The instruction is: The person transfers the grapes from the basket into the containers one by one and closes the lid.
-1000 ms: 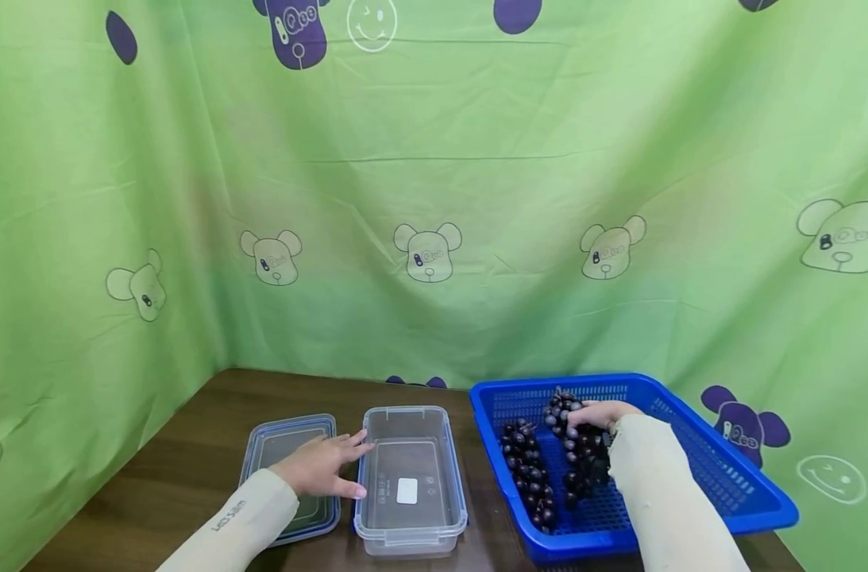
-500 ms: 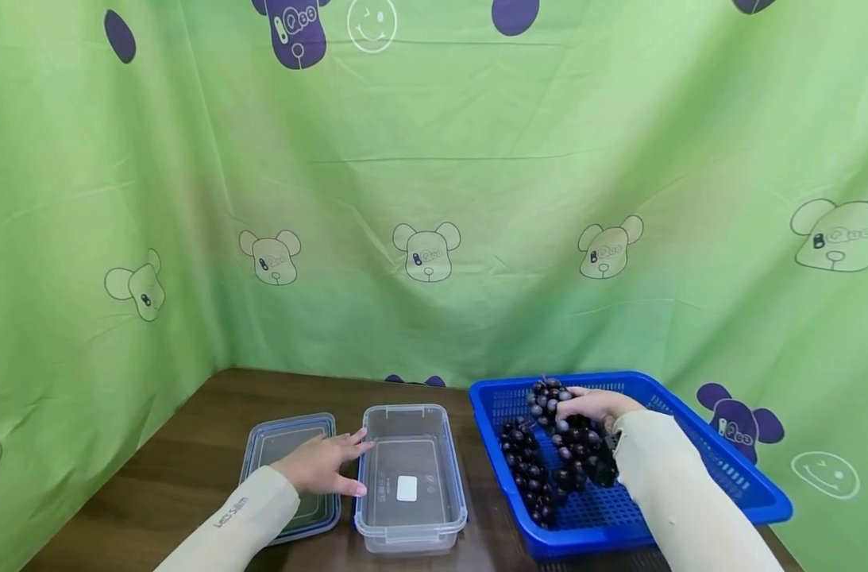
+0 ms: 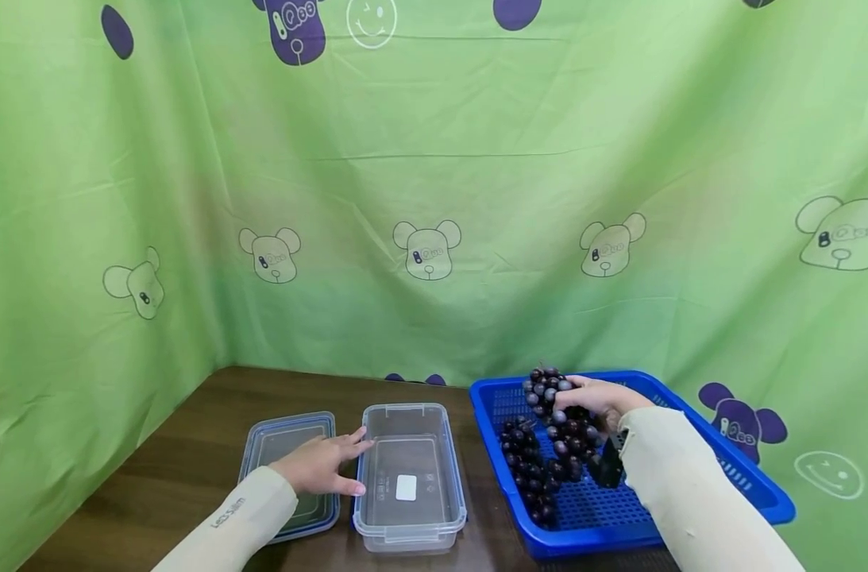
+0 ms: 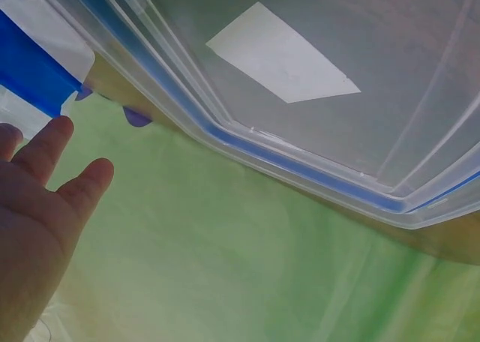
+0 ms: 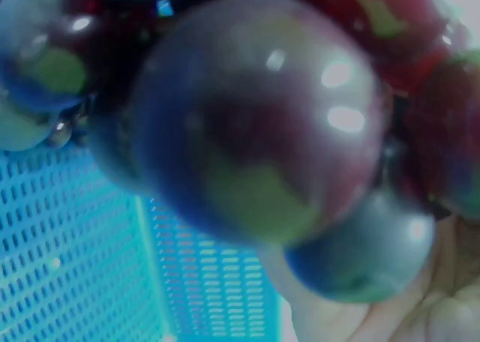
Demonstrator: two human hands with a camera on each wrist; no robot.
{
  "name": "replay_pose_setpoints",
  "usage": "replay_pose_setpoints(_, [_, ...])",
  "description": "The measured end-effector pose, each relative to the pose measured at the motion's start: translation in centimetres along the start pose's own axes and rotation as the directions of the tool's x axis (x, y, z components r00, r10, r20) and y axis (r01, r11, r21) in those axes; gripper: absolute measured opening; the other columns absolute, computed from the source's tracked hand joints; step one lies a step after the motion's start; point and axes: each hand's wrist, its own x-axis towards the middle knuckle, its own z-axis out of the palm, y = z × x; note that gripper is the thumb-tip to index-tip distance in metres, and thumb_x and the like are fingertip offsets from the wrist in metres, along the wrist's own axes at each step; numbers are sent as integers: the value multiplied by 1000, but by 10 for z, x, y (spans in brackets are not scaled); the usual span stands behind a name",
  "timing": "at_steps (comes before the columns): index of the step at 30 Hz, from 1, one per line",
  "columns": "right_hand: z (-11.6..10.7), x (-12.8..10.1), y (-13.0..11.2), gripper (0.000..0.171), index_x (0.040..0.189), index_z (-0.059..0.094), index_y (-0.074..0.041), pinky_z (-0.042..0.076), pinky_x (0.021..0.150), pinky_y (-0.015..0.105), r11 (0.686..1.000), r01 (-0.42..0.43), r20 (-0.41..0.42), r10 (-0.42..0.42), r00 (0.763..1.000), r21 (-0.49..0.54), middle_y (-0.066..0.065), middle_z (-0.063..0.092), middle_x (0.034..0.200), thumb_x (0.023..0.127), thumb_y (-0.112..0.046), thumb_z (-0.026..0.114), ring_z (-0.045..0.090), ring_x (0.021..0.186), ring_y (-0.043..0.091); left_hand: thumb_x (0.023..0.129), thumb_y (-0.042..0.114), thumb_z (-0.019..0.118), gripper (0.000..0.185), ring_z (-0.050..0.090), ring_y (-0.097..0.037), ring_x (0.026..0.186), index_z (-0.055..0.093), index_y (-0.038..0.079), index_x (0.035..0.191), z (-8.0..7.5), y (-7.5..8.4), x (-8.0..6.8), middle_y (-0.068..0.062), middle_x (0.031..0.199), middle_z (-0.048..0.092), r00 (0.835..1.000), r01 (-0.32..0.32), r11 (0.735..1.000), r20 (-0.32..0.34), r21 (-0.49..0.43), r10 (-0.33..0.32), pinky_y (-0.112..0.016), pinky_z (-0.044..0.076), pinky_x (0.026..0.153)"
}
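- Right hand [image 3: 596, 400] grips a bunch of dark grapes [image 3: 558, 425] by its upper end, fingers curled round the top; the bunch hangs down from the hand over the blue basket [image 3: 712, 461], with its lower end down near the floor of the basket.
- Up close in the right wrist view, the grapes [image 5: 255, 117] fill the lens, glossy and round, with the blue mesh of the basket [image 5: 82, 259] behind them.
- A second bunch of grapes [image 3: 525, 469] lies on the floor of the basket, just left of the held one, its long axis running from the far wall towards the person.
- Left hand [image 3: 319, 465] lies flat, fingers straight and relaxed, holding nothing; its fingertips touch the left wall of the clear plastic container [image 3: 410, 469], and its palm rests over the lid [image 3: 279, 445].
- In the left wrist view, the fingers [image 4: 45, 169] are spread loose beside the container's rim [image 4: 300, 162].
- The relation that matters: the open container sits to the left of the held bunch, between the 2 hands, long axis running away from the person, and the basket's left wall stands between the grapes and it.
- The left hand is the nearer one to the container; the right hand alone has the fruit.
- All of it rests on a dark wooden table [image 3: 190, 469], with a green cartoon-bear curtain [image 3: 434, 199] hung behind.
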Motion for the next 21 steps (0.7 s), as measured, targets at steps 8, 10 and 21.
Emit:
replay_pose_setpoints(8, [11, -4, -31, 96, 152, 1, -7, 48, 83, 48, 999, 28, 53, -29, 998, 25, 32, 25, 140, 76, -16, 58, 50, 106, 38, 86, 44, 68, 73, 46, -40, 126, 43, 5, 143, 1, -1, 1, -15, 153, 31, 1000, 6, 1000, 8, -12, -6, -56, 33, 105])
replay_pose_setpoints(10, [13, -5, -36, 96, 153, 1, -9, 47, 84, 46, 999, 35, 62, -37, 997, 29, 30, 25, 141, 77, -16, 58, 48, 108, 37, 86, 45, 67, 73, 47, -40, 125, 43, 6, 144, 1, -1, 1, -15, 153, 30, 1000, 5, 1000, 10, -13, -5, -56, 34, 105])
replay_pose_setpoints(21, [37, 1, -47, 89, 152, 12, -14, 51, 81, 43, 989, 58, 69, -68, 995, 139, 26, 37, 133, 76, -12, 58, 55, 98, 32, 86, 44, 68, 73, 45, -41, 127, 44, 7, 144, -3, 2, -1, -14, 153, 30, 1000, 24, 1000, 17, -9, -24, -56, 33, 105])
